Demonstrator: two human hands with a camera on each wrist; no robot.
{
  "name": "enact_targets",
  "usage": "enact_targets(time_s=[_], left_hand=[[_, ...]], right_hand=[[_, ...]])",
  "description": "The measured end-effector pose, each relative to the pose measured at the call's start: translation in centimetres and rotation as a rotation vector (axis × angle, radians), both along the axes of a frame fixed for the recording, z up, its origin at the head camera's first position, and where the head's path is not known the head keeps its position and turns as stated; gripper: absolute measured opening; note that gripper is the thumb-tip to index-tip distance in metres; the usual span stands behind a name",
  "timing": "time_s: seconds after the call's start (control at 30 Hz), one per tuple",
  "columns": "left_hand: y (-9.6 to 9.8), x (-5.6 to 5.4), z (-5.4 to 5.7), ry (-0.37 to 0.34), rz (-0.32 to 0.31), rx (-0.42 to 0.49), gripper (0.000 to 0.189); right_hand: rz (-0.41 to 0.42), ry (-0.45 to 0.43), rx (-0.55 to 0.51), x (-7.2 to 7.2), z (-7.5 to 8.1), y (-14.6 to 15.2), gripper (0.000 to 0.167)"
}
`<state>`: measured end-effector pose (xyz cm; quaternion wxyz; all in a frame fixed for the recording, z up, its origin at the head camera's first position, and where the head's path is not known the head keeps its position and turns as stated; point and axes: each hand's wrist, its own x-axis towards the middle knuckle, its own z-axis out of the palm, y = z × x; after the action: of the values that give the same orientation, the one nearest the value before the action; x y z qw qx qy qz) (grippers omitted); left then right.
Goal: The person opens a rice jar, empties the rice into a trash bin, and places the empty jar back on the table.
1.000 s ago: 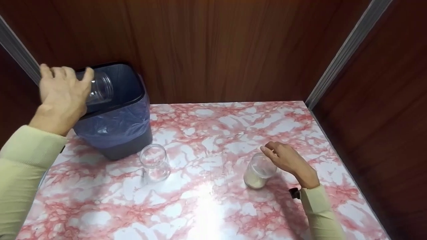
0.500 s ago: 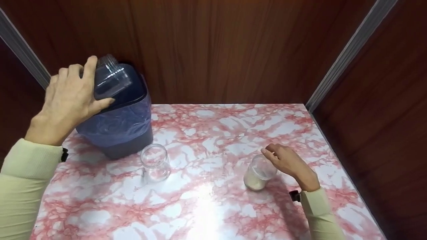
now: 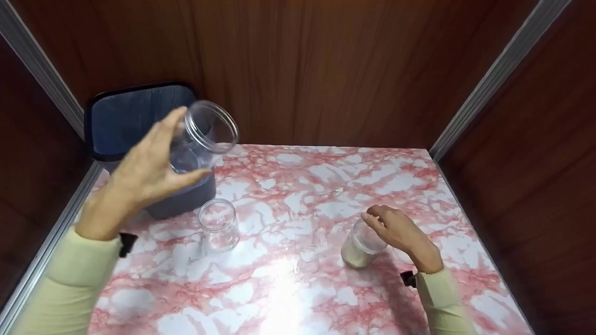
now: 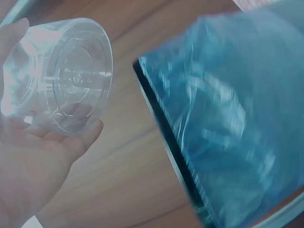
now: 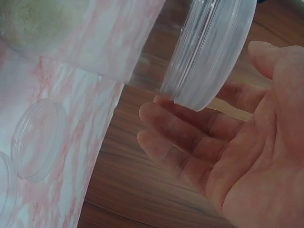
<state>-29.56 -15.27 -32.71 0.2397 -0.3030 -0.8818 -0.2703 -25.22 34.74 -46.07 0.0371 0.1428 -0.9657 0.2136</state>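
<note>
My left hand (image 3: 144,163) grips a clear plastic jar (image 3: 193,158) near the bin, its round mouth tilted up and to the right. In the left wrist view the bottom of this jar faces the camera, with the fingers along its side. A second clear jar (image 3: 219,228), without a lid, stands upright on the table. At the right, my right hand (image 3: 400,232) rests by the top of a lidded jar (image 3: 357,253) with pale contents low inside. The right wrist view shows loosely bent fingers (image 5: 175,137) beside the whitish lid (image 5: 213,57).
A dark bin (image 3: 139,86) lined with a bluish bag (image 4: 228,109) stands at the back left, partly behind my left hand. The red-and-white marbled table (image 3: 298,181) meets brown wood-look panels (image 3: 298,70) at the back and right.
My left hand has brought its jar from over the bin towards the right and turned the mouth towards me. The right hand stays by the lidded jar.
</note>
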Motion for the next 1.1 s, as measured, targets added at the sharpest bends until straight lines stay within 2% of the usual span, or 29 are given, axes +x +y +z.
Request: enact_targets(time_s=[0.1,0.37,0.53,0.67,0.8,0.97,1.1], left_hand=[[0.6,0.6,-1.6,-0.004,-0.035,0.047,0.108],[2.6,1.3,-5.9,-0.079,-0.117,0.166,0.107],[3.5,2.0,-8.3,-0.097,-0.110,0.222,0.106],[3.9,2.3,-9.4,-0.132,-0.070,0.250,0.107],[4.4,2.5,-10.0,-0.152,-0.061,0.260,0.108],[5.3,2.6,-11.2,-0.074,-0.031,0.237,0.106],[6.4,2.8,-12.3,-0.024,-0.050,0.228,0.105]], right_hand=[[-0.003,0.000,-0.004,0.2,-0.2,-0.2,0.031],[0.010,-0.003,0.009,-0.1,0.0,-0.9,0.034],[0.024,-0.008,0.022,-0.1,-0.1,-1.4,0.034],[0.020,-0.018,0.019,0.0,-0.2,-1.4,0.035],[0.015,-0.011,0.009,0.1,-0.4,-1.4,0.035],[0.022,0.008,0.005,0.1,-0.7,-1.4,0.033],[0.020,0.000,0.005,0.3,-0.7,-1.3,0.034]])
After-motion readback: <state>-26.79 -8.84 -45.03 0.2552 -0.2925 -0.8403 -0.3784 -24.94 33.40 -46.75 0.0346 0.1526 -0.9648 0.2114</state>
